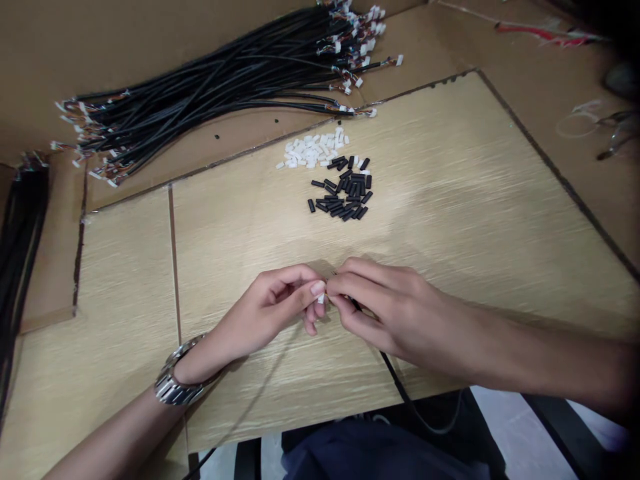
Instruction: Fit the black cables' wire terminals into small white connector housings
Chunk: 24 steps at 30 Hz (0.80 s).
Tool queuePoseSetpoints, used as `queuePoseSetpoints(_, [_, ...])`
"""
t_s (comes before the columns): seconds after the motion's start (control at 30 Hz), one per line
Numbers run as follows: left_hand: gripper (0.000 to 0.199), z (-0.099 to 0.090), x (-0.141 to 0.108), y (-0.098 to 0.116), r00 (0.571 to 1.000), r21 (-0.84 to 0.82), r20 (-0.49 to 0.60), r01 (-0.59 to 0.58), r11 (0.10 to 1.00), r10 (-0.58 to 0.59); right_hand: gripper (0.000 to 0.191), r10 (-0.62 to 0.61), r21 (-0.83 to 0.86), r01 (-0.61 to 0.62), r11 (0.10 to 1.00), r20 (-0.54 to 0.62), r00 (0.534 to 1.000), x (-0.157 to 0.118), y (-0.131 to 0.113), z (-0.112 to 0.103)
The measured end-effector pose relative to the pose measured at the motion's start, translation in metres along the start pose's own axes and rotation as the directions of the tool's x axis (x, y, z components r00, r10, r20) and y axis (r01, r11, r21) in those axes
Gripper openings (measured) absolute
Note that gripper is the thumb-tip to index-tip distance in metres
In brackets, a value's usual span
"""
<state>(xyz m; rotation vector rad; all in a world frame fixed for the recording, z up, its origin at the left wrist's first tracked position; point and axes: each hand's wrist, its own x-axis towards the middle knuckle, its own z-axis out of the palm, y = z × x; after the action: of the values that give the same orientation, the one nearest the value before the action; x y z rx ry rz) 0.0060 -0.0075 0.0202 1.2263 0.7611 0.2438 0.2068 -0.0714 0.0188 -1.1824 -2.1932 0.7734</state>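
Note:
My left hand [283, 300], with a metal wristwatch [175, 373] on that arm, is closed in a pinch on a small white connector [321, 299]. Right beside it, my right hand [383, 297] pinches the thin wires at the end of a black cable [395, 377]. The fingertips of both hands almost meet, so the joint between wires and connector is mostly hidden. From under my right palm the cable runs down over the front edge of the table. Beyond the hands lie a pile of short black tubes [345, 193] and a heap of white connectors [313, 150].
A large bundle of black cables [210, 87] with white connectors at its ends lies across the back left. Another black bundle [23, 220] is at the far left. Red and white wires [545, 33] rest on cardboard at the back right. The wooden board [240, 240] has dark edges.

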Motion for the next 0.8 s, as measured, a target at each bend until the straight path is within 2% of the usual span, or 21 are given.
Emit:
queuePoseSetpoints(0.17, [0.022,0.001,0.000,-0.001,1.000,0.010,-0.019,-0.005,1.000,0.005,0.009,0.069,0.142,-0.060,0.988,-0.054,0.996,0.003,0.002,0.000])
queuePoseSetpoints(0.33, [0.021,0.001,-0.001,-0.003,1.000,-0.001,-0.021,-0.017,1.000,0.017,0.007,0.097,0.186,-0.085,0.979,-0.054,0.994,0.004,0.001,0.000])
queuePoseSetpoints(0.47, [0.022,0.001,-0.001,-0.004,0.999,-0.045,-0.036,-0.027,0.999,0.025,0.008,0.224,0.316,-0.203,0.927,-0.030,0.974,0.006,-0.002,-0.002])
queuePoseSetpoints(0.57, [0.024,0.001,-0.002,-0.005,0.998,-0.075,-0.051,-0.045,0.996,0.042,0.018,0.326,0.500,-0.297,0.813,0.031,0.945,0.008,-0.002,-0.002])
queuePoseSetpoints(0.7, [0.024,0.000,-0.003,-0.009,0.996,-0.100,-0.055,-0.079,0.992,0.074,0.034,0.391,0.714,-0.371,0.594,0.147,0.908,0.012,0.001,-0.003])
queuePoseSetpoints(0.8, [0.023,-0.001,-0.003,-0.013,0.993,-0.097,-0.069,-0.102,0.990,0.095,0.030,0.450,0.764,-0.455,0.458,0.243,0.860,0.014,0.005,-0.003])
